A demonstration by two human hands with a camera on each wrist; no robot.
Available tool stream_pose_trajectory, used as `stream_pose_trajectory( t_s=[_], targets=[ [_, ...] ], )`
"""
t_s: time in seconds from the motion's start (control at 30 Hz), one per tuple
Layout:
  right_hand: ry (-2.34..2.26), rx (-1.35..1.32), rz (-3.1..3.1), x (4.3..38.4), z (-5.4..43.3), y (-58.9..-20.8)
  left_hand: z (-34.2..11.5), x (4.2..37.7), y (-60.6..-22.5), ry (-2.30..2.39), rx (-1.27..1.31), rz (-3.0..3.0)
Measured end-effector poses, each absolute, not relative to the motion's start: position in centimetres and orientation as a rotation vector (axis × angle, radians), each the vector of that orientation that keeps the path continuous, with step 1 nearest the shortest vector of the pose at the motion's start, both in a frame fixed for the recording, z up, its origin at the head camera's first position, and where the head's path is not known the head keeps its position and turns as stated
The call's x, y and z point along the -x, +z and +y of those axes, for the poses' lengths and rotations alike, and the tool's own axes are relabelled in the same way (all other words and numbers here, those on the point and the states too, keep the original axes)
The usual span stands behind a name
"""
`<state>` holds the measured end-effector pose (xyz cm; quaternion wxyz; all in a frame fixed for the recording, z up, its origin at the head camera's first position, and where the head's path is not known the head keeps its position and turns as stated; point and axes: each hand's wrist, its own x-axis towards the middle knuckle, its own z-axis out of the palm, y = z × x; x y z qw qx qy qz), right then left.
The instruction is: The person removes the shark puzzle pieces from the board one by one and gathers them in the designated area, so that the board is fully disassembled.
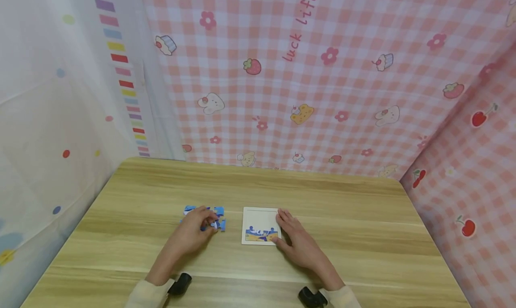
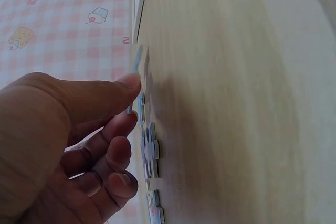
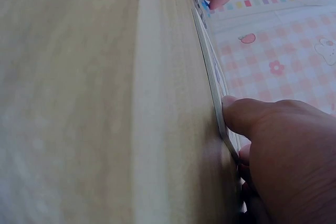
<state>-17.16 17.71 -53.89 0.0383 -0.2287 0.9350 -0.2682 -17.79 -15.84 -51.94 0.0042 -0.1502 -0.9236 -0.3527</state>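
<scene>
My left hand (image 1: 193, 229) pinches a thin jigsaw puzzle piece (image 2: 137, 60) between thumb and index finger, just above the table; the other fingers curl loosely. Under and around that hand lie several blue loose puzzle pieces (image 1: 219, 211), partly hidden by it. To their right is a square white puzzle tray (image 1: 262, 216). Joined pieces (image 1: 260, 237) with blue, white and orange-yellow printing fill the tray's lower part, and its upper part is bare. My right hand (image 1: 298, 240) rests along the tray's right edge, fingers extended near the upper corner and thumb on the lower right border.
The wood-grain table (image 1: 342, 205) spreads out around the tray and pieces. A pink checked cloth (image 1: 282, 88) hangs behind its back edge, with more cloth at both sides. A black wrist device (image 1: 180, 284) sits at the left sleeve, and another (image 1: 312, 297) at the right.
</scene>
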Motion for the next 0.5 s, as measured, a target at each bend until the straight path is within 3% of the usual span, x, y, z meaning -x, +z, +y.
stream_pose_trajectory(
  t_s=[0.5],
  targets=[
    [-0.817,0.672,2.847,17.13,17.79,-53.85,-15.73,18.2,-51.96,-0.842,0.487,-2.987]
  ],
)
